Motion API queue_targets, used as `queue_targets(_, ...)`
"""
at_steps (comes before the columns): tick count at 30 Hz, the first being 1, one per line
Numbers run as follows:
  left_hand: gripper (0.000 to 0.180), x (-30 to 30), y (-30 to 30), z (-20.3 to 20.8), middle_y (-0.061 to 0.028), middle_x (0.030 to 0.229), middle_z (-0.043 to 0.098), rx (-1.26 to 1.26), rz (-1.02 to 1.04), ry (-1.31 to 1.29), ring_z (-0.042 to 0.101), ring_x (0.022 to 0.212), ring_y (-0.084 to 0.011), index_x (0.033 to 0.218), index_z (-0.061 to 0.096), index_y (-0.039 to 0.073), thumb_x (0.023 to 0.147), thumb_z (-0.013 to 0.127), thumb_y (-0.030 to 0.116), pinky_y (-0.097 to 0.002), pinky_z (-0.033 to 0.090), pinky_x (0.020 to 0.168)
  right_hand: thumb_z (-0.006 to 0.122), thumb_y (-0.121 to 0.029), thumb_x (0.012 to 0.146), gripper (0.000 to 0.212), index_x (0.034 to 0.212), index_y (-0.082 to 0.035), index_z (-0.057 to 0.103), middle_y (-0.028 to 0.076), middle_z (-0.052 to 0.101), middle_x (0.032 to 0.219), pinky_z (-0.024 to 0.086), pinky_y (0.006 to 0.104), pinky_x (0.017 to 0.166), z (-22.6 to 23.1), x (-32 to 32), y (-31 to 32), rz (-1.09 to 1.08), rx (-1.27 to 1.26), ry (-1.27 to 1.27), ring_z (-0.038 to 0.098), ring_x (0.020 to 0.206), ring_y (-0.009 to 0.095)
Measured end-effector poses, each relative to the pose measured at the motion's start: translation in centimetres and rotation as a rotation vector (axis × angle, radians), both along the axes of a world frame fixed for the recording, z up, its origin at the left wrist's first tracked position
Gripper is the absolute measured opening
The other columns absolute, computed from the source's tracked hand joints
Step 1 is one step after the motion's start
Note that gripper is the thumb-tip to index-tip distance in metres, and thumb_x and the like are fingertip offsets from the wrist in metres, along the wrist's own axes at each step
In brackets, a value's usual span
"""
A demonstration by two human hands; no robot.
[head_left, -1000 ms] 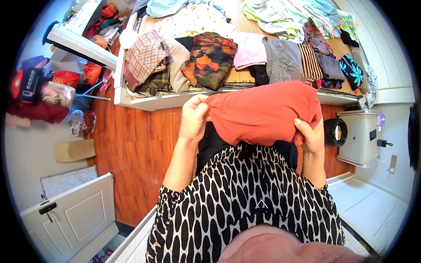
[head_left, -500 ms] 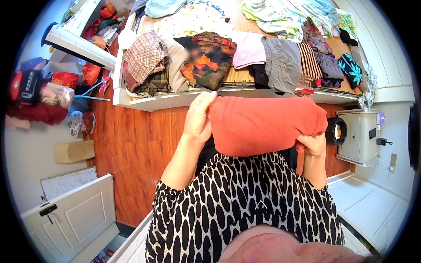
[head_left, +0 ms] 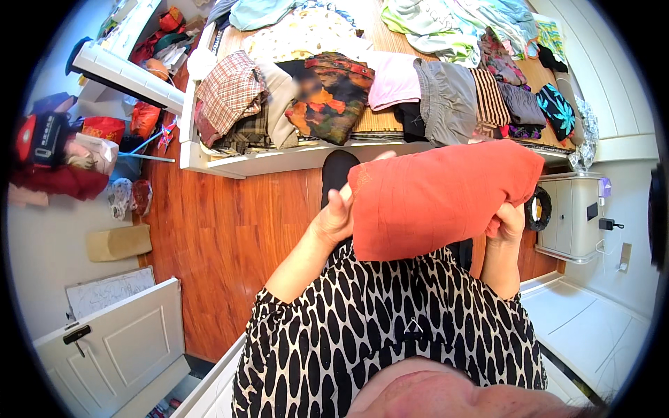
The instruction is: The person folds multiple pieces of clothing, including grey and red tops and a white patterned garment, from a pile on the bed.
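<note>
A folded orange-red garment (head_left: 432, 202) is held up in front of my chest, its right end tilted a little higher. My left hand (head_left: 333, 221) supports its left end, with the thumb up along the edge and the other fingers mostly hidden behind the cloth. At the lower right, my right hand (head_left: 509, 221) is closed on the fabric, its fingertips tucked into the fold. Beyond the garment, folded clothes line the near edge of the bed, among them grey shorts (head_left: 446, 101) and a camouflage-like patterned piece (head_left: 334, 104).
The bed's white frame (head_left: 244, 164) runs across the far side. Looser clothes (head_left: 432, 35) lie further back on its mat. A white cabinet (head_left: 568, 219) and a black-rimmed bin (head_left: 538, 209) stand at the right. Bags (head_left: 104, 129) crowd the left wall, near a white door (head_left: 132, 327).
The garment has shifted right and tilted, its right end rising. My left hand has moved right and lower, its thumb now off the top corner and its fingers behind the cloth.
</note>
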State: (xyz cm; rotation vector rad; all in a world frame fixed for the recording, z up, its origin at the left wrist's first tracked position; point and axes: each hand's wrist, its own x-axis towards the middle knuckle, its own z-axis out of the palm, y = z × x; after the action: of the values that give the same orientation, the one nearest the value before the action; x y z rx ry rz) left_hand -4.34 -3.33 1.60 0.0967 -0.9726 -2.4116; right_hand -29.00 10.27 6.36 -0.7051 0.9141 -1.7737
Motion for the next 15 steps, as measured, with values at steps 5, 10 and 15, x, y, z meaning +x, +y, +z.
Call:
queue_targets(5, 0.092, 1.3, 0.2, -1.7, -0.0152, 0.145, 0.036, -0.150, -0.048, -0.063, 0.034, 0.135, -0.0251, 0.145, 0.026, -0.001, 0.082, 0.061, 0.057, -0.0401, 0.026, 0.111, 0.060, -0.004, 0.082, 0.061, 0.137, 0.004, 0.034, 0.016, 0.052, 0.130, 0.044, 0.0389, 0.099, 1.9, 0.5, -2.9, -0.042, 0.094, -0.037, 0.055, 0.116, 0.026)
queue_targets(10, 0.048, -1.5, -3.3, 1.8, -0.0093, 0.129, 0.054, 0.079, 0.253, -0.319, 0.053, 0.117, -0.0200, 0.134, 0.044, -0.001, 0.090, 0.060, 0.013, -0.0358, 0.042, 0.100, 0.063, -0.006, 0.085, 0.051, 0.132, 0.002, 0.045, 0.011, 0.056, 0.122, 0.046, 0.0353, 0.095, 4.1, -0.4, -7.1, 0.017, 0.224, 0.044, 0.057, 0.110, 0.021)
queue_targets(15, 0.036, -2.4, -7.0, 5.4, -0.0067, 0.126, 0.057, -0.280, 0.411, -0.328, 0.054, 0.114, -0.0159, 0.127, 0.052, 0.000, 0.095, 0.055, 0.016, -0.0318, 0.042, 0.098, 0.065, -0.015, 0.086, 0.053, 0.131, 0.003, 0.045, 0.012, 0.056, 0.126, 0.045, 0.0333, 0.096, 4.7, -2.9, -9.1, 0.129, 0.292, 0.137, 0.056, 0.112, 0.019)
